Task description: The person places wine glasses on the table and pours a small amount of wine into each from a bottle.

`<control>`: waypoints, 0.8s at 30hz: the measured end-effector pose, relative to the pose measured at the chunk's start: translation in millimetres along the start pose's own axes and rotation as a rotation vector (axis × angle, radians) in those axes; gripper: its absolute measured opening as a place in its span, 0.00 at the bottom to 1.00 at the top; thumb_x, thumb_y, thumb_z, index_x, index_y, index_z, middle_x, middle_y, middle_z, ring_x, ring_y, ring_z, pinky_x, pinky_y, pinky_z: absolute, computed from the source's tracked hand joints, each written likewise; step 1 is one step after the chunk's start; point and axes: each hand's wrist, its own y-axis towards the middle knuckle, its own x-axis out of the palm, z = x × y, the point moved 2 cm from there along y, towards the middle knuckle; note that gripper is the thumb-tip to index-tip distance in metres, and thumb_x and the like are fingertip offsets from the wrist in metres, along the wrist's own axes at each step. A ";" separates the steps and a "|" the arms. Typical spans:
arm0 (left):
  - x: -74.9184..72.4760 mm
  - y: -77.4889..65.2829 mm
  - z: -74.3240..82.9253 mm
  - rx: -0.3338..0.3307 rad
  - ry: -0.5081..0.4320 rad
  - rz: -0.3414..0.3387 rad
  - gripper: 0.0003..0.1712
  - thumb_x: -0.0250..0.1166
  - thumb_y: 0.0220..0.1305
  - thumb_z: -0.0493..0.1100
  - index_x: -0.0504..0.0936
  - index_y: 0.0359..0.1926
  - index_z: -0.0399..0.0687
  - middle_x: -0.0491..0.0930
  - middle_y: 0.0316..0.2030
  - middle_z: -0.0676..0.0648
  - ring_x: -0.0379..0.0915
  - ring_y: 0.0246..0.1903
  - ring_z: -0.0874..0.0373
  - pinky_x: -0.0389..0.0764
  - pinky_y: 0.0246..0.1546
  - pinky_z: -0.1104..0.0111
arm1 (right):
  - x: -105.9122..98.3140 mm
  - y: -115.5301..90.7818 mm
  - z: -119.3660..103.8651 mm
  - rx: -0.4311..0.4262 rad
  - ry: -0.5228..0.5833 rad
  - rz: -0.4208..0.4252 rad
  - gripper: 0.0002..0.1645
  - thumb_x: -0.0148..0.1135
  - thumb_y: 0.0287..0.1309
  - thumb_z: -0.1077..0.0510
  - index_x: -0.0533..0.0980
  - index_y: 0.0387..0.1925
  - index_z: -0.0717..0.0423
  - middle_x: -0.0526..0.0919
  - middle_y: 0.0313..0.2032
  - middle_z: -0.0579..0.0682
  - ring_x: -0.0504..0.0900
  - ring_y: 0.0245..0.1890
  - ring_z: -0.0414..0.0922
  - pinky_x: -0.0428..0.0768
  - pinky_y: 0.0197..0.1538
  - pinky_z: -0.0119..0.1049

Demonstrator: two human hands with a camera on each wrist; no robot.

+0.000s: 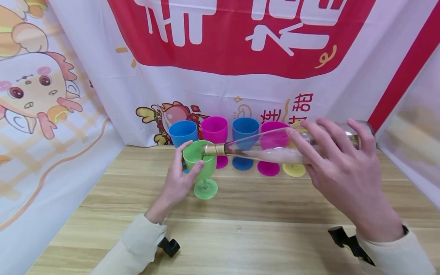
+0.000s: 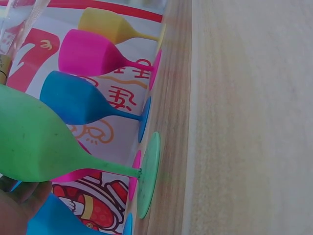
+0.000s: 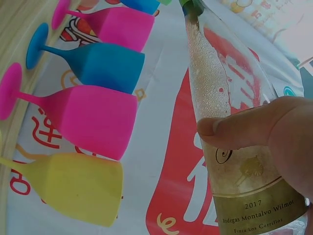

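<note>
A green goblet (image 1: 207, 172) is in front of the row of goblets, with my left hand (image 1: 176, 185) gripping its bowl, thumb on the near side. In the left wrist view the green goblet (image 2: 34, 137) shows its stem and round foot; I cannot tell whether the foot touches the table. My right hand (image 1: 347, 179) grips a clear glass wine bottle (image 1: 275, 154) from above, tipped nearly level. The bottle's mouth lies over the goblet's rim. In the right wrist view, bubbly liquid fills part of the bottle (image 3: 210, 83), and the thumb presses near its label.
Behind stands a row of goblets: blue (image 1: 183, 131), pink (image 1: 214, 128), blue (image 1: 245, 128), pink (image 3: 98, 120) and yellow (image 3: 83, 188). They stand on a wooden table (image 1: 237, 236) before a printed cloth backdrop (image 1: 220, 86). More printed cloth (image 1: 82, 126) hangs on the left.
</note>
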 end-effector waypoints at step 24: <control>0.0 0.3 -0.4 0.000 0.009 -0.005 0.41 0.62 0.78 0.49 0.53 0.82 0.51 0.76 0.67 0.40 0.78 0.61 0.44 0.85 0.56 0.67 | -1.0 4.4 -7.3 0.017 -0.001 0.124 0.54 0.77 0.46 0.67 0.71 0.76 0.43 0.79 0.69 0.60 0.77 0.68 0.65 0.58 0.78 0.69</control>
